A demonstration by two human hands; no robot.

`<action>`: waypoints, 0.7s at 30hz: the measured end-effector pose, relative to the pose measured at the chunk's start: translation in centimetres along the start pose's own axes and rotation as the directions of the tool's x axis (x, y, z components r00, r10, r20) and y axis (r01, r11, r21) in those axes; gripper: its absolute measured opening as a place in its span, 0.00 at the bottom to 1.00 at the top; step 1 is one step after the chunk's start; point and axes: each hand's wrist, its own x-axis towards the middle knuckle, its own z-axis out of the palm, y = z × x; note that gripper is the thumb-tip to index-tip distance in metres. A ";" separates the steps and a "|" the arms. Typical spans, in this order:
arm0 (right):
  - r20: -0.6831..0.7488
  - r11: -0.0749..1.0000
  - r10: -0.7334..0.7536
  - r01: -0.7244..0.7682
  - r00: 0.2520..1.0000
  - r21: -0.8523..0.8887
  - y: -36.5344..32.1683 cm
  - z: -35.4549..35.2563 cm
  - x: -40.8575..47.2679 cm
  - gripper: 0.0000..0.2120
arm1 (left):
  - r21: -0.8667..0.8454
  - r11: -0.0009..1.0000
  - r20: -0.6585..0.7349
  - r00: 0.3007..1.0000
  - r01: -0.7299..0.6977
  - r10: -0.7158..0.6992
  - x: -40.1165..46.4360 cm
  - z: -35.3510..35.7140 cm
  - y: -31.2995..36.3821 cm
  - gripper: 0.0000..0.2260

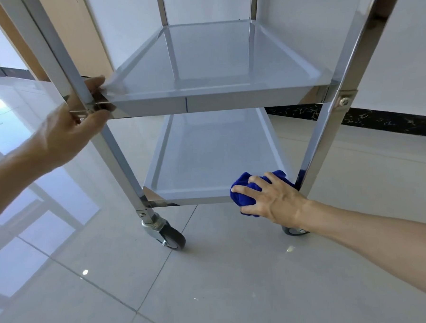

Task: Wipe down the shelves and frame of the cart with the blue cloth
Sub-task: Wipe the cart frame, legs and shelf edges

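A stainless steel cart stands in front of me with a middle shelf (214, 70) and a bottom shelf (207, 161). My left hand (69, 129) grips the near-left frame post (79, 77) at the corner of the middle shelf. My right hand (270, 197) holds a bunched blue cloth (243, 192) and presses it against the front rim of the bottom shelf, close to the near-right post (328, 120). The fingers curl over the cloth, hiding part of it.
The cart rests on casters; the near-left wheel (171, 235) is plain to see, and the near-right wheel (293, 231) is half hidden behind my wrist. Glossy tiled floor (189, 286) surrounds it. A white wall with a black skirting (390, 122) runs behind.
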 end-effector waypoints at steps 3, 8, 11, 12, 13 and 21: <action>-0.011 1.000 -0.026 0.026 1.000 0.018 -0.4 -1.9 1.3 0.21 | 0.102 0.995 -0.026 1.000 -0.006 0.009 -0.7 -1.1 0.5 0.14; -0.302 0.997 -0.001 0.022 0.953 0.067 -0.8 -7.6 4.9 0.27 | 0.170 0.985 -0.342 0.935 -0.035 0.093 -1.6 -3.0 1.4 0.24; -0.525 0.989 0.016 0.063 0.851 0.133 -0.9 -12.0 7.0 0.27 | 0.137 0.990 -0.533 0.842 -0.017 0.088 -1.2 -3.6 2.8 0.16; -0.590 0.988 0.028 0.066 0.807 0.138 -0.7 -13.5 7.3 0.28 | 0.136 0.989 -0.558 0.821 -0.055 0.122 -0.8 -3.5 3.7 0.13; -0.652 0.988 0.046 0.062 0.757 0.142 -0.3 -15.0 7.5 0.28 | 0.130 0.986 -0.564 0.811 -0.100 0.157 -0.4 -3.3 4.6 0.12; -0.891 0.961 0.263 -0.186 0.370 0.206 5.9 -24.1 2.7 0.13 | 0.018 0.951 -0.416 0.863 -0.309 0.288 3.4 1.4 11.8 0.11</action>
